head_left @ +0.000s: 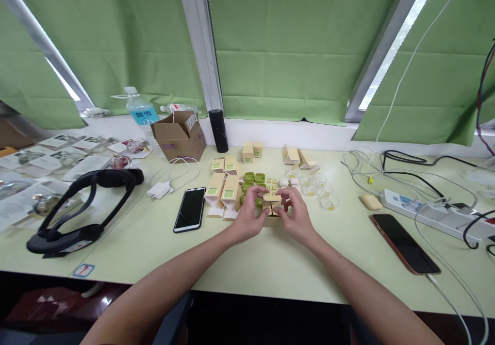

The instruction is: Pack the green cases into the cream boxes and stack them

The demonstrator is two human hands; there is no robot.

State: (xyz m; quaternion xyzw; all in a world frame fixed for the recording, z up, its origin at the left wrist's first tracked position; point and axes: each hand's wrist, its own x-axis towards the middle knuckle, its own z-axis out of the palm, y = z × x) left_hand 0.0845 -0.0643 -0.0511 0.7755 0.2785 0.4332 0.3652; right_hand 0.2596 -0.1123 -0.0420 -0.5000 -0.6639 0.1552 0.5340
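Note:
My left hand [252,215] and my right hand [296,215] face each other at the middle of the table, fingers closed on a small tan cardboard box [271,199]. Thumbs and fingertips press on it from both sides, and part of the box is hidden behind them. Just beyond my left hand stand several small green cups [249,177]. Tiny yellow pieces [271,181] lie past the box. By my right fingers are small whitish-pink items [289,181], and several clear plastic cups [319,185] sit farther right. Tan boxes with green labels [231,192] rest left of my left hand.
More tan cartons [252,151] and folded card pieces [297,157] stand at the back. A phone [190,210] lies left, another phone [404,243] right, beside a power strip [429,213] with cables. A black headset [83,213], brown carton [180,137] and black flask [218,131] occupy the left side.

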